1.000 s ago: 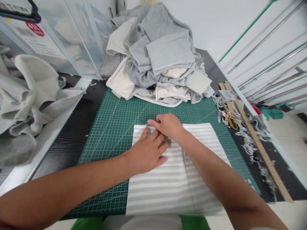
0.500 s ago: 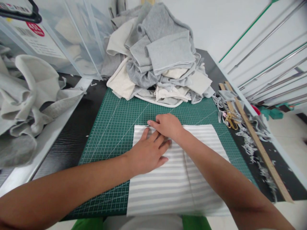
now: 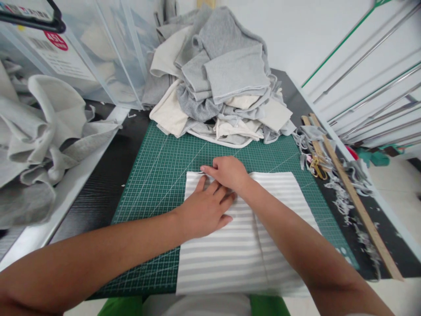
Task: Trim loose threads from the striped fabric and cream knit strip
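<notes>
While almost nothing has shifted since a second ago, my left hand [image 3: 204,210] stays flat on the striped cloth [image 3: 243,250] at mat centre, my right fingers [image 3: 210,170] pinching something small at its twelve-o'clock edge.

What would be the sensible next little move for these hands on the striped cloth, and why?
Probably slide the right hand a little further left along the far edge of the striped fabric. Its fingertips pinch something small and metallic there, too small to identify, while the left hand lies flat on the cloth, steadying it on the green cutting mat.
</notes>
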Demonstrator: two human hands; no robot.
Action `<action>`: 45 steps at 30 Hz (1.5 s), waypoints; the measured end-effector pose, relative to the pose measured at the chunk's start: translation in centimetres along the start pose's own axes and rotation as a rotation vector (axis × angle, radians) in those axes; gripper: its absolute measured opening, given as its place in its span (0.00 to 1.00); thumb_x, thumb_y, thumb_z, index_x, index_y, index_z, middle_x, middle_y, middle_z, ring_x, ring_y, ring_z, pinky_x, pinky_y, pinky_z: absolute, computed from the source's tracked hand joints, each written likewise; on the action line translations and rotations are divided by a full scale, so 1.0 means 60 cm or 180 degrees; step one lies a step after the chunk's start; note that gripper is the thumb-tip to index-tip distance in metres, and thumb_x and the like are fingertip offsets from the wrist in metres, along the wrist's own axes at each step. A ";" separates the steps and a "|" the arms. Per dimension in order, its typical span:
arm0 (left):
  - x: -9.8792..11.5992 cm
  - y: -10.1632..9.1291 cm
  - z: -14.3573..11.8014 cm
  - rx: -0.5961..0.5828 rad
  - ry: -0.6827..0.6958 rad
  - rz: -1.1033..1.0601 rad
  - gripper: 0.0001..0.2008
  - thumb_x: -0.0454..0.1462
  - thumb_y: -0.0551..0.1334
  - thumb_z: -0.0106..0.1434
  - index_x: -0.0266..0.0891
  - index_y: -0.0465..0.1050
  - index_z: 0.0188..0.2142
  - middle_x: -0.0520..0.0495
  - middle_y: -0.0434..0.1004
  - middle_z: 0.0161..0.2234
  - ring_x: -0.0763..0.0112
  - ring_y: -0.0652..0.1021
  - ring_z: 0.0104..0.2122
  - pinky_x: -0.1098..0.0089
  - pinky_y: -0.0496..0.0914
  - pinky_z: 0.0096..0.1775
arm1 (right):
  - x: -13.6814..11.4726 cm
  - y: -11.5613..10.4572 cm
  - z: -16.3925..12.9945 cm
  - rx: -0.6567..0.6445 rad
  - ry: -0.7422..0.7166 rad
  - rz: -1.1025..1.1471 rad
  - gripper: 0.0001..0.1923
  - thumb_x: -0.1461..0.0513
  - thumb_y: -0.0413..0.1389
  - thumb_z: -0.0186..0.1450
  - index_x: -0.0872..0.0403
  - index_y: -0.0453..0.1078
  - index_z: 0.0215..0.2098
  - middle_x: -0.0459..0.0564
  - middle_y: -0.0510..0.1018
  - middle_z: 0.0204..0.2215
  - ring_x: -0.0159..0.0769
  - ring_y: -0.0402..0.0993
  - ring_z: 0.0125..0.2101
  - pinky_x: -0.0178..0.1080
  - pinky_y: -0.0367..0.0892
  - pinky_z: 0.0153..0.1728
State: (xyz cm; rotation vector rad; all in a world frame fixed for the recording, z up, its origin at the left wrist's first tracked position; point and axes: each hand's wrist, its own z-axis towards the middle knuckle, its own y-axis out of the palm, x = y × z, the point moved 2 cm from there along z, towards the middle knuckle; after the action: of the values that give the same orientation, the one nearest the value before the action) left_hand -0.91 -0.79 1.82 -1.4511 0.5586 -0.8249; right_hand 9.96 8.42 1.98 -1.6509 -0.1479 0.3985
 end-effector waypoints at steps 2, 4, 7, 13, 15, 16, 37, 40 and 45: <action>0.000 0.000 0.000 0.0013 -0.0005 0.0012 0.26 0.51 0.51 0.68 0.42 0.60 0.61 0.40 0.61 0.60 0.49 0.58 0.60 0.45 0.53 0.58 | 0.001 0.002 0.001 0.0015 0.0024 0.0012 0.28 0.40 0.48 0.63 0.52 0.69 0.22 0.46 0.73 0.20 0.31 0.62 0.22 0.36 0.45 0.23; 0.000 0.001 0.000 0.0005 -0.0003 0.0006 0.27 0.51 0.51 0.68 0.42 0.60 0.61 0.40 0.61 0.60 0.49 0.58 0.60 0.45 0.52 0.58 | 0.002 0.002 0.000 0.0069 0.0049 0.0027 0.28 0.40 0.48 0.63 0.52 0.69 0.21 0.46 0.73 0.19 0.31 0.61 0.21 0.36 0.45 0.22; 0.000 0.001 0.000 -0.0031 0.0002 -0.0019 0.27 0.50 0.51 0.68 0.42 0.59 0.61 0.40 0.61 0.59 0.49 0.59 0.59 0.45 0.52 0.58 | 0.001 0.002 -0.002 0.0162 0.0065 0.0037 0.30 0.40 0.44 0.65 0.52 0.68 0.21 0.46 0.72 0.19 0.31 0.60 0.21 0.37 0.45 0.23; 0.000 -0.001 0.001 -0.0070 -0.0029 -0.0027 0.27 0.51 0.51 0.68 0.42 0.59 0.62 0.41 0.61 0.60 0.50 0.58 0.61 0.45 0.51 0.59 | 0.006 -0.001 -0.005 0.0115 -0.0042 0.0188 0.31 0.41 0.43 0.66 0.53 0.65 0.19 0.46 0.71 0.19 0.29 0.57 0.20 0.37 0.44 0.23; 0.001 -0.002 0.001 -0.0065 -0.0015 -0.0005 0.27 0.51 0.51 0.68 0.43 0.59 0.62 0.41 0.60 0.61 0.50 0.57 0.61 0.45 0.51 0.59 | 0.011 -0.002 -0.006 0.0108 -0.0051 0.0200 0.30 0.41 0.44 0.66 0.53 0.65 0.19 0.46 0.71 0.19 0.29 0.57 0.20 0.37 0.44 0.23; 0.001 -0.002 0.001 -0.0065 -0.0009 0.0005 0.27 0.51 0.51 0.68 0.43 0.59 0.62 0.40 0.60 0.61 0.49 0.57 0.61 0.45 0.51 0.59 | 0.013 -0.003 -0.006 0.0093 -0.0035 0.0196 0.30 0.41 0.44 0.66 0.53 0.65 0.19 0.46 0.71 0.19 0.30 0.57 0.20 0.37 0.44 0.23; 0.001 -0.001 0.000 -0.0054 -0.0021 -0.0022 0.26 0.51 0.51 0.68 0.43 0.60 0.61 0.40 0.60 0.60 0.49 0.58 0.60 0.45 0.52 0.59 | 0.008 -0.003 -0.006 0.0061 0.0018 0.0108 0.30 0.40 0.44 0.65 0.52 0.69 0.22 0.47 0.73 0.21 0.31 0.61 0.22 0.37 0.47 0.24; 0.000 -0.002 0.000 -0.0074 -0.0024 0.0002 0.27 0.51 0.51 0.68 0.43 0.60 0.61 0.40 0.60 0.61 0.49 0.58 0.61 0.46 0.51 0.59 | 0.010 -0.003 -0.007 0.0074 0.0009 0.0140 0.30 0.40 0.44 0.65 0.53 0.69 0.21 0.46 0.73 0.21 0.31 0.61 0.22 0.37 0.47 0.24; 0.001 -0.004 0.000 -0.0078 -0.0013 0.0038 0.27 0.51 0.51 0.68 0.43 0.59 0.62 0.40 0.60 0.60 0.50 0.58 0.61 0.46 0.51 0.59 | 0.012 -0.005 -0.007 0.0021 0.0019 0.0129 0.31 0.40 0.44 0.65 0.53 0.69 0.21 0.47 0.74 0.22 0.31 0.62 0.22 0.36 0.47 0.24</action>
State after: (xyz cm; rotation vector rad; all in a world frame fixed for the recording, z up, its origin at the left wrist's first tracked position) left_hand -0.91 -0.80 2.06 -1.4701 0.5756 -0.8079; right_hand 10.80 8.27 2.16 -1.6506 -0.1085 0.4245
